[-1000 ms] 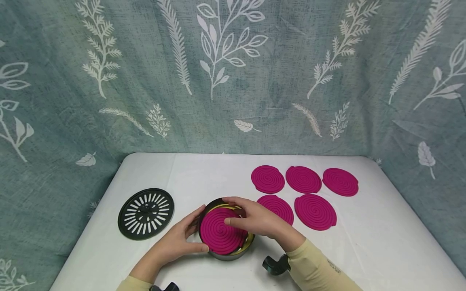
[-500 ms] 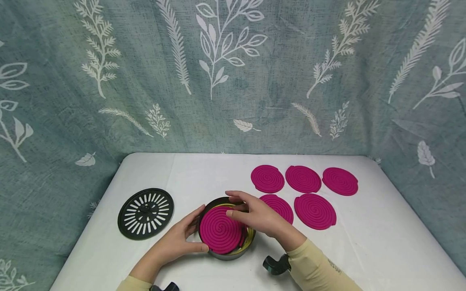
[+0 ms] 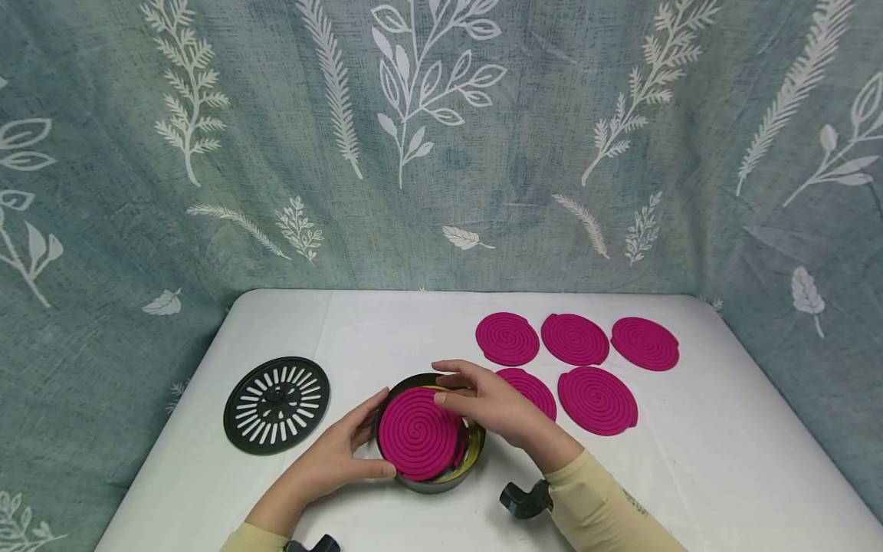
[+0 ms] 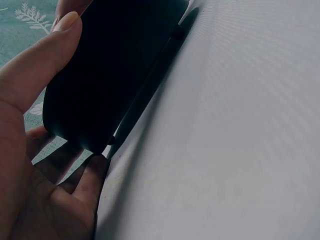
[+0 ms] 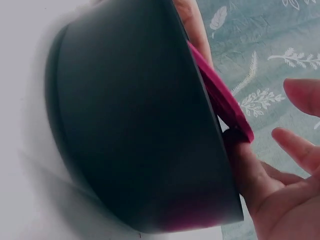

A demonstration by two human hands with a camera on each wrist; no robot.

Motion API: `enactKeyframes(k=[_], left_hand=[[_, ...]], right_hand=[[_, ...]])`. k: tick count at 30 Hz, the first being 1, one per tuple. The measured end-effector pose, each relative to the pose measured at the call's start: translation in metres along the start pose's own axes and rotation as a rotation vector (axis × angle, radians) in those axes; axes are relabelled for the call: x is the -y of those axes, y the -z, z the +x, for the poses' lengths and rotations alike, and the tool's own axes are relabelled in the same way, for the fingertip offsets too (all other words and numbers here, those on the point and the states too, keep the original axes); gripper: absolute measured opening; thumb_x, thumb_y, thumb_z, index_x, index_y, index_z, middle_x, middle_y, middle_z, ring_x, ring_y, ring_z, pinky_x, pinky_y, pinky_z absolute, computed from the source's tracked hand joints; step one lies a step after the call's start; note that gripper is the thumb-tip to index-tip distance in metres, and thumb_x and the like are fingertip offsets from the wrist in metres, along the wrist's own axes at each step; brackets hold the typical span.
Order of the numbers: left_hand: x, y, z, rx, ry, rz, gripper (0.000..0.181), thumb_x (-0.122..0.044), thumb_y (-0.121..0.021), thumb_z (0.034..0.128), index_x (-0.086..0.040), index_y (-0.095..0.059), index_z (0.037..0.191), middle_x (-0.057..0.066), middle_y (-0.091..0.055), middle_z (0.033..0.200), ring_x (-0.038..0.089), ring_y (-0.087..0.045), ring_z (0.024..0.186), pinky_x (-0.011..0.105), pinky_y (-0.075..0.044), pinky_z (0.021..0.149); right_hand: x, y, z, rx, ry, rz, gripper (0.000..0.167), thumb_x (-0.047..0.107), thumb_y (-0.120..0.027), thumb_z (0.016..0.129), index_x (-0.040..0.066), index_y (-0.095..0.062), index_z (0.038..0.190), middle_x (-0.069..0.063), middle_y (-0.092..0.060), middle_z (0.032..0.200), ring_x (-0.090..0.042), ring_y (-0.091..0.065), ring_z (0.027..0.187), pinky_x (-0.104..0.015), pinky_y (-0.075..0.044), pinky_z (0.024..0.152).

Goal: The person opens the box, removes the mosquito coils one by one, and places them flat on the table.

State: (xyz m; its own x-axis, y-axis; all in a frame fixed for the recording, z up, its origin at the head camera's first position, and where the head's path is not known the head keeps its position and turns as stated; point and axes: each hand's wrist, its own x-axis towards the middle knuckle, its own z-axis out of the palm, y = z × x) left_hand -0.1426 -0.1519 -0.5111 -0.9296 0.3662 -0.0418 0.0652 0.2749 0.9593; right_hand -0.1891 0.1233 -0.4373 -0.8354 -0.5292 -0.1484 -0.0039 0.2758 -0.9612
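A round dark tin (image 3: 429,487) with a yellowish inside stands near the table's front; its dark wall (image 5: 135,115) fills much of the right wrist view. My left hand (image 3: 343,454) grips its left side, thumb at the near rim. On the tin lies a magenta mosquito coil (image 3: 417,435), its edge (image 5: 227,97) tilted above the rim in the right wrist view. My right hand (image 3: 493,402) is at the tin's right side. One or more of its fingers (image 5: 247,167) reach over the rim under the coil, while the thumb and another finger stand apart from it.
Several more magenta coils (image 3: 597,401) lie flat at the back right of the white table (image 3: 386,330). A black slotted lid (image 3: 277,438) lies to the left. A patterned green curtain (image 3: 345,230) hangs behind the table.
My right hand has drawn slightly up and to the right, its thumb away from the coil's middle. The coil has shifted slightly; my left hand has stayed on the tin.
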Motion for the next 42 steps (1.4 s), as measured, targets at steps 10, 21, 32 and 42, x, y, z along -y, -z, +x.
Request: enactKeyframes(k=[10, 21, 32, 42], left_hand=[[0.000, 0.000, 0.000, 0.001, -0.015, 0.008, 0.112, -0.031, -0.094, 0.0650, -0.024, -0.030, 0.157, -0.003, -0.038, 0.154, 0.012, -0.034, 0.141, 0.020, -0.035, 0.112], [0.000, 0.000, 0.000, -0.003, -0.006, 0.012, 0.111, -0.032, -0.094, 0.0649, -0.026, -0.031, 0.156, -0.003, -0.038, 0.154, 0.012, -0.035, 0.141, 0.019, -0.034, 0.111], [0.000, 0.000, 0.000, -0.008, -0.005, 0.024, 0.112, -0.034, -0.094, 0.0638, -0.025, -0.032, 0.156, -0.003, -0.039, 0.153, 0.012, -0.035, 0.141, 0.019, -0.035, 0.111], [0.000, -0.001, 0.000, -0.009, 0.001, 0.029, 0.111, -0.033, -0.094, 0.0645, -0.025, -0.031, 0.156, -0.003, -0.039, 0.153, 0.013, -0.035, 0.141, 0.018, -0.035, 0.111]], right_hand=[[-0.003, 0.006, 0.002, 0.046, -0.047, 0.133, 0.059, 0.028, -0.068, 0.095, 0.014, -0.044, 0.148, -0.015, -0.057, 0.136, -0.026, -0.061, 0.115, -0.040, -0.058, 0.088], [-0.009, 0.010, 0.002, 0.137, -0.074, 0.246, 0.068, 0.021, -0.065, 0.097, 0.003, -0.032, 0.153, -0.018, -0.065, 0.123, -0.026, -0.065, 0.109, -0.039, -0.059, 0.091], [-0.009, 0.011, -0.001, 0.135, -0.126, 0.270, 0.065, 0.019, -0.067, 0.095, 0.008, -0.038, 0.152, -0.015, -0.071, 0.107, -0.018, -0.068, 0.091, -0.038, -0.063, 0.079], [-0.012, 0.012, -0.003, 0.174, -0.125, 0.249, 0.064, 0.012, -0.068, 0.095, 0.007, -0.039, 0.151, -0.018, -0.070, 0.107, -0.018, -0.069, 0.073, -0.035, -0.064, 0.066]])
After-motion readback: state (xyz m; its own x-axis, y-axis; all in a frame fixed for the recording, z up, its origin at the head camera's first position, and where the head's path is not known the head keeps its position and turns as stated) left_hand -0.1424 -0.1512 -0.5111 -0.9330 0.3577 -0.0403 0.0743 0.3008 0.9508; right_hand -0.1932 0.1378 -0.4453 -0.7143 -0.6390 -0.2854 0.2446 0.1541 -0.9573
